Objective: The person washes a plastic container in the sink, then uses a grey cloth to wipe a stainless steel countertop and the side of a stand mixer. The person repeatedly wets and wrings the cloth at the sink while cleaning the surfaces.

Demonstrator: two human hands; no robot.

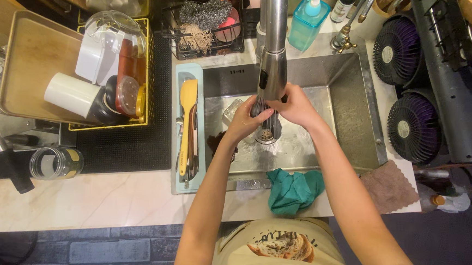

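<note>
Both hands meet under the tall steel faucet (pixel 274 42), over the middle of the steel sink (pixel 352 107); the left hand (pixel 246 122) is curled around the side of a ribbed glass (pixel 267 123), fingers pressed to its wall, and the right hand (pixel 295 106) closes over its upper part from the other side, so the glass sits pinched between the two, held above the sink floor and directly beneath the spout; it appears tipped toward the camera, mouth showing, though how far is hard to tell. The sink floor below looks wet and foamy, so the glass is likely slick; a loosened hold could let it slide out and strike the steel, or knock against the spout just above it, and chip. A second clear glass (pixel 232 111) lies in the sink just beside the left hand; a dropped glass might land on it. Water splashing off the ribbed wall could reach the teal cloth (pixel 293 189) draped over the front rim, or the pale surface (pixel 79 199). The tray (pixel 179 91) with the yellow spatula (pixel 186 124) lies along the sink's left edge, near the left forearm; a wide elbow swing might nudge it. The jar (pixel 56 163) lying on its side stands well apart and seems out of harm's way.
</note>
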